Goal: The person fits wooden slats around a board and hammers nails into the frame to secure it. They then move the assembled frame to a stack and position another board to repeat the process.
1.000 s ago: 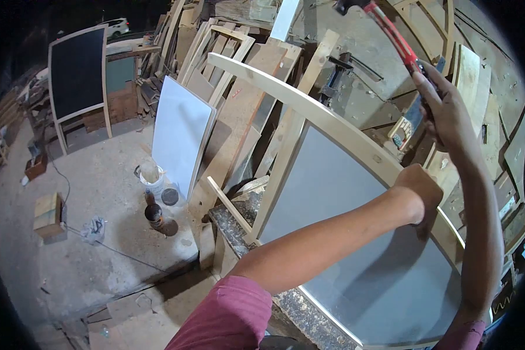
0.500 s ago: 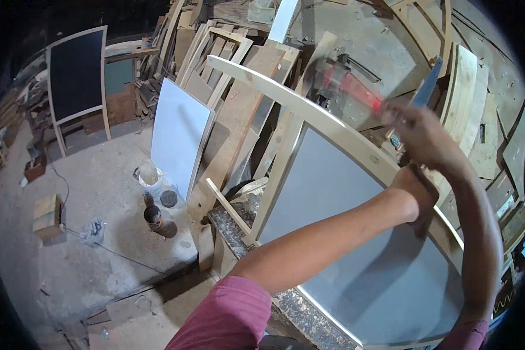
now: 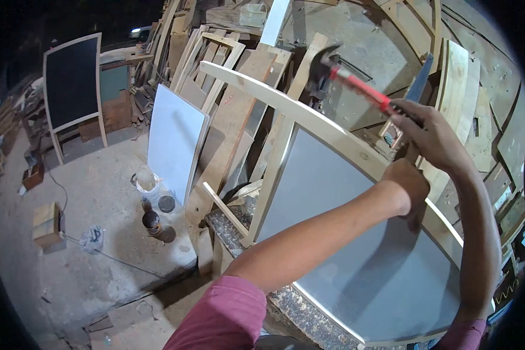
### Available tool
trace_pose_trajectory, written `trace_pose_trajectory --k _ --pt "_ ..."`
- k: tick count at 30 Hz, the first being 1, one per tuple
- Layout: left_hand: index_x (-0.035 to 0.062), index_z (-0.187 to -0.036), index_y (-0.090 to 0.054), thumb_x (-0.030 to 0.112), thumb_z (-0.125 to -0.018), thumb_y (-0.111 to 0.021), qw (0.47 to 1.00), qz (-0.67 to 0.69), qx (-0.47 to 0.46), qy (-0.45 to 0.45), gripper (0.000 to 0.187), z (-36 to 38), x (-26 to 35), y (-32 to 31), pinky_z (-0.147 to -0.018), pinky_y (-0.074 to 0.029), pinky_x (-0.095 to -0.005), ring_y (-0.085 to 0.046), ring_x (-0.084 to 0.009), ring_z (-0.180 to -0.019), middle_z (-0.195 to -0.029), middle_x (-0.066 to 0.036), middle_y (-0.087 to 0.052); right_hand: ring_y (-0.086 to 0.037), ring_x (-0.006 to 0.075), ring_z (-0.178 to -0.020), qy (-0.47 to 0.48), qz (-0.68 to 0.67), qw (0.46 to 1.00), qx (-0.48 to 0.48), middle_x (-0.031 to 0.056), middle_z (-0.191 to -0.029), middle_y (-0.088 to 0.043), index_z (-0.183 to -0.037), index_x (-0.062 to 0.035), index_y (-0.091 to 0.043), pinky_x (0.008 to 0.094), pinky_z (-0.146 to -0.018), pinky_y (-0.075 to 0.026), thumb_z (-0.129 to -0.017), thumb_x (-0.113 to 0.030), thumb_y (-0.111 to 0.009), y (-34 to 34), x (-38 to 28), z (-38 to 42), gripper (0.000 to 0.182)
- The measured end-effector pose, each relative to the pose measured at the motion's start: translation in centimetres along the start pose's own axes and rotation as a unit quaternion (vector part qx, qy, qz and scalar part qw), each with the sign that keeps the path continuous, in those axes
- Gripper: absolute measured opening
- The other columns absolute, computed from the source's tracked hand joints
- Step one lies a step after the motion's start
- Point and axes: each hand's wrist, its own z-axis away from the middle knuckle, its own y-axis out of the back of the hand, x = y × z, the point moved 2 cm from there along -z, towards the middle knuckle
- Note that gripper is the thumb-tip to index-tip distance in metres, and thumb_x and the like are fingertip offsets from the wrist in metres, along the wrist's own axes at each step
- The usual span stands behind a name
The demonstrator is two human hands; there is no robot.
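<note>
My right hand (image 3: 429,131) is closed round the red handle of a claw hammer (image 3: 359,87), raised above a wooden frame's curved rail. The hammer's dark head, slightly blurred, points to the upper left. Across that pale curved rail (image 3: 315,119), my left hand (image 3: 408,184) is closed, with a digit hanging down on the near side. What its other fingers cover is hidden. A smooth grey panel (image 3: 326,181) fills the frame, which rests tilted on a speckled, worn work surface (image 3: 309,312).
A white board (image 3: 175,143) leans against stacked timber on the left. A bucket (image 3: 147,184) and an open can (image 3: 151,221) stand on the concrete floor. Beyond my right hand are a handsaw (image 3: 419,81) and curved planks (image 3: 452,87). A black-panelled stand (image 3: 73,81) is farther back.
The hammer has risen slightly with my right hand and is less blurred. My left hand keeps its place on the rail. The whole view has shifted a little.
</note>
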Motion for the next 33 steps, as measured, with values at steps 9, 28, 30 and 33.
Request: trace_pose_trajectory --k 9,28,30,33 --pt "0.0075 -0.085 -0.071 0.057 -0.061 -0.078 1.0 0.016 -0.023 -0.014 0.056 -2.5 -1.8 -1.6 -0.075 -0.053 -0.039 -0.066 -0.0328 -0.083 -0.088 -0.016 -0.069 -0.036 -0.0019 -0.042 -0.192 -0.005 0.881 0.432 -0.0086 -0.063 -0.044 -0.131 -0.0126 -0.051 0.015 -0.034 -0.025 -0.097 -0.035 -0.051 11.8 5.3 15.8 0.04" --pt "0.0008 -0.093 -0.069 0.035 -0.057 -0.081 0.984 0.105 -0.137 -0.034 0.051 -12.1 12.5 -3.7 -0.076 -0.05 -0.0368 -0.065 -0.0341 -0.079 -0.084 -0.021 -0.067 -0.031 0.0015 -0.038 -0.445 -0.059 0.667 0.594 -0.0057 -0.056 -0.036 -0.108 -0.0087 -0.052 0.0187 -0.034 -0.023 -0.1 -0.041 -0.043 13.7 4.6 64.8 0.035" --pt "-0.0005 -0.095 -0.068 0.035 -0.058 -0.082 0.983 0.103 -0.14 -0.051 0.054 -14.2 16.8 -4.6 -0.077 -0.049 -0.0375 -0.065 -0.0354 -0.08 -0.085 -0.023 -0.066 -0.031 0.001 -0.042 -0.436 -0.06 0.697 0.567 -0.0055 -0.058 -0.036 -0.112 -0.0077 -0.051 0.0183 -0.036 -0.024 -0.101 -0.039 -0.042 14.9 6.6 66.6 0.035" --pt "-0.0026 -0.093 -0.067 0.039 -0.06 -0.082 0.983 0.107 -0.124 -0.077 0.055 -16.8 23.4 -5.8 -0.076 -0.05 -0.0382 -0.065 -0.036 -0.079 -0.083 -0.024 -0.066 -0.033 0.0017 -0.045 -0.403 -0.08 0.745 0.525 -0.0048 -0.062 -0.04 -0.114 -0.0035 -0.051 0.0182 -0.039 -0.027 -0.1 -0.028 -0.045 16.8 9.5 67.9 0.029"
